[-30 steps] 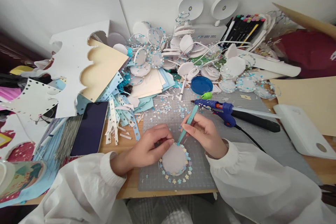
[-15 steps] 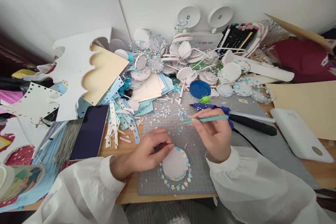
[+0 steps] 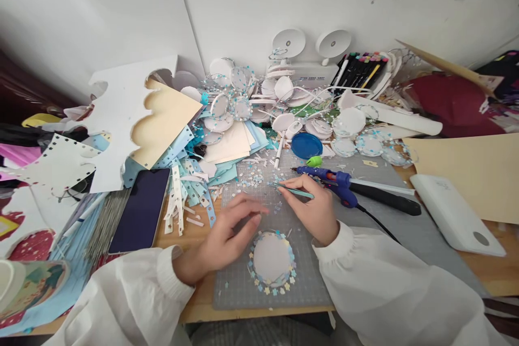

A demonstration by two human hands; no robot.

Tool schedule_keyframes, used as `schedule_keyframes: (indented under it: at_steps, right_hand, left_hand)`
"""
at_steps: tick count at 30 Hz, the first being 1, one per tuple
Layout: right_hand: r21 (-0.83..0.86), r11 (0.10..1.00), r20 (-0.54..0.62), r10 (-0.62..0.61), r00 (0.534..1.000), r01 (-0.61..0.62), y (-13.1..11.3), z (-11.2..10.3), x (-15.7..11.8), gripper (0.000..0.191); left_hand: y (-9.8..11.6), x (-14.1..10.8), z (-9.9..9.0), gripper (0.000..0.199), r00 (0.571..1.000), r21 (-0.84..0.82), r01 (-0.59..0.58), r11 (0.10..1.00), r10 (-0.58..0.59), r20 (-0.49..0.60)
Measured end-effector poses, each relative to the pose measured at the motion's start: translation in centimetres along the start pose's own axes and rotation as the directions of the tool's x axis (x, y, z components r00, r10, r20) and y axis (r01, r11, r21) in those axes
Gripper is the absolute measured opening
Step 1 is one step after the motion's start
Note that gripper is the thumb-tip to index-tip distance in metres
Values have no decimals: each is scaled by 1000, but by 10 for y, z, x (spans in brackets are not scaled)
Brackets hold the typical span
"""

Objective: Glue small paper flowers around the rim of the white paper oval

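My right hand [image 3: 311, 208] grips teal tweezers [image 3: 299, 192], whose tips point left at a scatter of tiny pale blue and white paper flowers [image 3: 253, 174] on the grey cutting mat [image 3: 239, 294]. My left hand [image 3: 232, 232] hovers with thumb and fingers apart, and nothing shows between them. Just below and right of it lies a white disc [image 3: 272, 259] on the mat. Small blue, yellow and white paper flowers ring its edge.
Behind the mat is a heap of white discs [image 3: 351, 121] with flower garlands. A blue hot glue gun [image 3: 340, 179] and a white power bank [image 3: 458, 216] lie to the right. Left are a phone [image 3: 140, 211], cut paper strips [image 3: 177, 200] and scalloped card [image 3: 166, 119].
My left hand has let go of the disc's edge and lifted off it, its fingers opening. My right hand with the tweezers has moved left and down to the loose flowers.
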State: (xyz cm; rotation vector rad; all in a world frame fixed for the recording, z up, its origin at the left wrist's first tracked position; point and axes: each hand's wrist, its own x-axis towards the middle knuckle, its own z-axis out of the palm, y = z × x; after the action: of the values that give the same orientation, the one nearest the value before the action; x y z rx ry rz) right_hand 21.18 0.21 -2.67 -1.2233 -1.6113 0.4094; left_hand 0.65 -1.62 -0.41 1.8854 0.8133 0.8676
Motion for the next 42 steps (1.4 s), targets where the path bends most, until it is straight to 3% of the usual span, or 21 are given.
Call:
schedule_keyframes:
  at_steps: [5,8,15,23,30,42]
  right_hand:
    - [6,998,12,66,998,-66,3,1,1,8]
    - [24,995,18,98,995,-98,4,0,1,9]
    - [235,947,48,216,975,-221,-9,-5,5,17]
    - [571,744,230,259,938,-346,-18,-10,7,21]
    - [585,749,265,185,947,-310,-19,-11,4,20]
    - [596,721,291,216,932,-353,-13,-10,2,22]
  left_hand:
    - [-9,2,6,18,959,-100,100,990,-123,-255]
    - [-13,6,7,14,924,-218,147,965,-213,-318]
    - [-7,8,4,12,933,-235,221,946,-276,-232]
    - [-5,4,3,19,953,-240,241,940,-276,-125]
    - [-7,3,5,20,969,-239,196,951,-225,-101]
    - [-5,4,4,19,966,-218,206,954,-234,-113]
